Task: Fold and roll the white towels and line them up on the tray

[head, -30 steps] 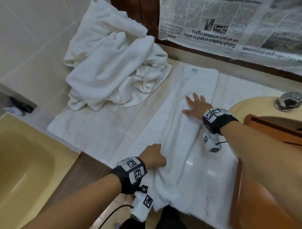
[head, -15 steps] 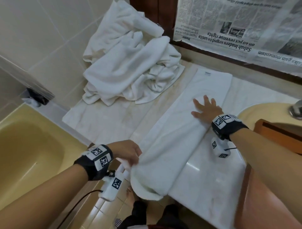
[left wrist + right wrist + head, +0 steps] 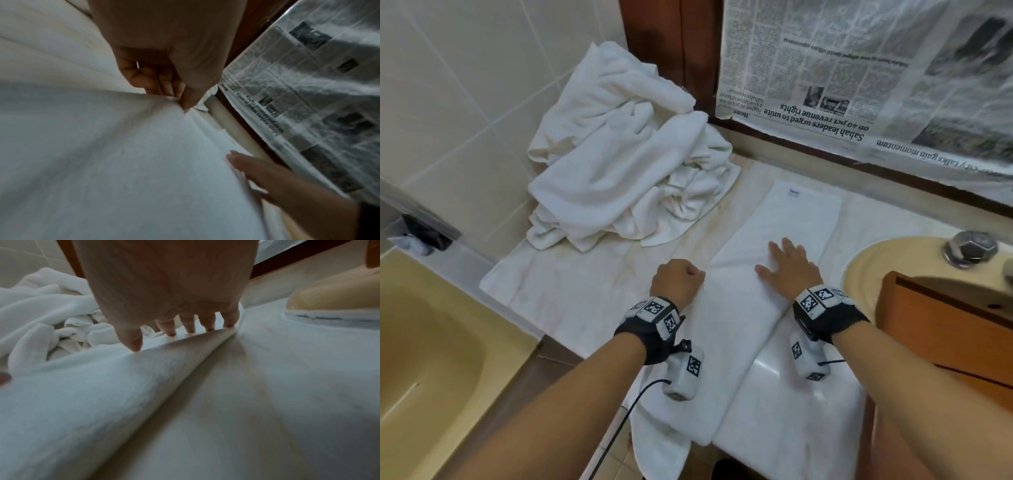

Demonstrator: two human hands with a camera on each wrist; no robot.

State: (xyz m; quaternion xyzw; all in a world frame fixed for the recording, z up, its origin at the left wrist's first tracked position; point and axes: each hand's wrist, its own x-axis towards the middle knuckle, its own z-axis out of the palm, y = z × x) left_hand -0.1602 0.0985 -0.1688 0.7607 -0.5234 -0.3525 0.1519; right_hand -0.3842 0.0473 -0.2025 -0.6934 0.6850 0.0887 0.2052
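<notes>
A long white towel (image 3: 763,308), folded into a narrow strip, lies slantwise on the counter, and its near end hangs over the front edge. My left hand (image 3: 678,279) is curled at the strip's left edge. In the left wrist view its fingers (image 3: 164,84) and thumb pinch the towel (image 3: 123,162) there. My right hand (image 3: 787,265) lies flat on the strip just to the right. Its straight fingertips (image 3: 170,332) press the towel (image 3: 82,402) down. A wooden tray (image 3: 914,301) sits at the right over the sink; its inside is hidden.
A heap of loose white towels (image 3: 626,171) fills the counter's back left corner. The yellow sink basin (image 3: 876,260) and a chrome tap (image 3: 972,248) lie right of the strip. A yellow bathtub (image 3: 424,342) is below left. Newspaper (image 3: 859,85) covers the back wall.
My left hand left the towel's hanging near end, swung out left, then came up along the strip's left edge beside the right hand. The strip now lies flatter. The right hand stayed pressing.
</notes>
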